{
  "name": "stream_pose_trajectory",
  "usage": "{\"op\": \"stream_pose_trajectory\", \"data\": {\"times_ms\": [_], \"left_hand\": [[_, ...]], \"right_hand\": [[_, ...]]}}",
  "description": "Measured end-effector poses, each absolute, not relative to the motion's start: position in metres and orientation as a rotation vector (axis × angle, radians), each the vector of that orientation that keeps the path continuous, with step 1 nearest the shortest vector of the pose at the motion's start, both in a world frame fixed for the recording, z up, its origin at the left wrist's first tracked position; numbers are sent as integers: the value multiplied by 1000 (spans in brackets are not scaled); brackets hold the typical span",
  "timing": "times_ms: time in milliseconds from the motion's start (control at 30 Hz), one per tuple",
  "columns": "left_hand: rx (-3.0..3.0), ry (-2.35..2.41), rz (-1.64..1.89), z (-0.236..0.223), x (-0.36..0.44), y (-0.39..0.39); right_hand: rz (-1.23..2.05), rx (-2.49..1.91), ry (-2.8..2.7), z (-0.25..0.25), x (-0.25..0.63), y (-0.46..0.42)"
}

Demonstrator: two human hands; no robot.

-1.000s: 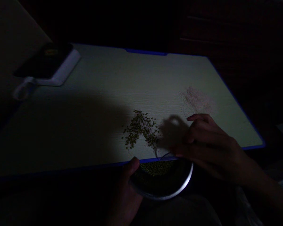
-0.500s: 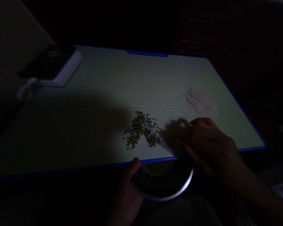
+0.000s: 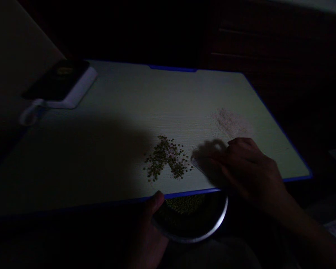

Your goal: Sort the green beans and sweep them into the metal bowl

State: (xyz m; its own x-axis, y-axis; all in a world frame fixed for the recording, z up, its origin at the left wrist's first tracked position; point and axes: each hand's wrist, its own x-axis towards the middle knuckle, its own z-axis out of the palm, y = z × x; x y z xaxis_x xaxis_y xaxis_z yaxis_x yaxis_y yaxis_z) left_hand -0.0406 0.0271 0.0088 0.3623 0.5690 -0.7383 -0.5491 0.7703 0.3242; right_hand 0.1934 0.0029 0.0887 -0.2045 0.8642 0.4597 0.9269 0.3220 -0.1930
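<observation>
Many beans (image 3: 162,152) lie left of the right-hand fingers (image 3: 242,149).

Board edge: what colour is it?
The edge is blue; the head view, the only one, shows it.

The left hand (image 3: 154,224) is bare, its thumb (image 3: 157,201) having a rounded tip, and its lower part is lost in shadow. The right hand (image 3: 252,168) is bare also, and so is the slender forearm (image 3: 305,220) behind it.

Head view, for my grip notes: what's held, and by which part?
Left hand: bowl, by its left rim. Right hand: apparently a thin piece; grip too dark to tell.
</observation>
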Motion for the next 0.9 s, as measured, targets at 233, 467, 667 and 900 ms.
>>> {"op": "stream_pose_trajectory", "data": {"times_ms": [233, 467, 667, 900], "left_hand": [[-130, 1107, 675, 16, -36, 30], [-63, 1168, 709, 11, -44, 27], [-174, 1158, 692, 18, -36, 30], [-160, 1188, 683, 22, -30, 33]], "right_hand": [[-160, -1591, -1972, 93, 199, 7], [-137, -1551, -2118, 95, 208, 9], [-149, -1517, -2111, 95, 211, 9], [-173, -1530, -2149, 96, 209, 19]]}}
